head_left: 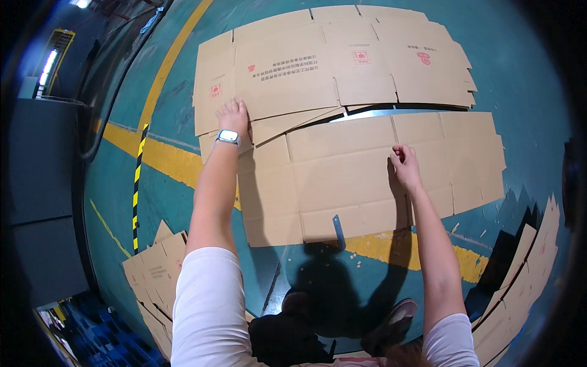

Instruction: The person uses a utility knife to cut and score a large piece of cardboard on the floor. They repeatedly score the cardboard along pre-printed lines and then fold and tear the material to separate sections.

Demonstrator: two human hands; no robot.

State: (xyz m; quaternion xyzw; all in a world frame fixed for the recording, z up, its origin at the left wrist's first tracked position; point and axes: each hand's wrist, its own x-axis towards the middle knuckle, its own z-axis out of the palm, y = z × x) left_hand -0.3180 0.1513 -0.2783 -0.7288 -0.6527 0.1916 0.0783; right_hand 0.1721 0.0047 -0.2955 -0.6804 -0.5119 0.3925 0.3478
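My left hand (232, 117), with a watch (228, 136) on its wrist, lies with fingers spread on the left part of a printed flat cardboard carton (284, 73). That carton rests at the far side, atop other sheets, with slotted flaps and red and black print. Nearer to me is a plain brown cardboard sheet (342, 162) with crease lines. Over its right half, my right hand (406, 168) has its fingers curled together in a pinch; whatever may be between them cannot be made out. A narrow flat blue piece (338, 231) lies across the plain sheet's near edge.
Cardboard stacks stand at the lower left (156, 269) and lower right (520, 293). Small cardboard scraps (351, 260) are scattered on the green floor (177, 223). A yellow stripe (177, 162) and black-and-yellow tape (138, 177) cross it. Dark panels (43, 165) rise at left.
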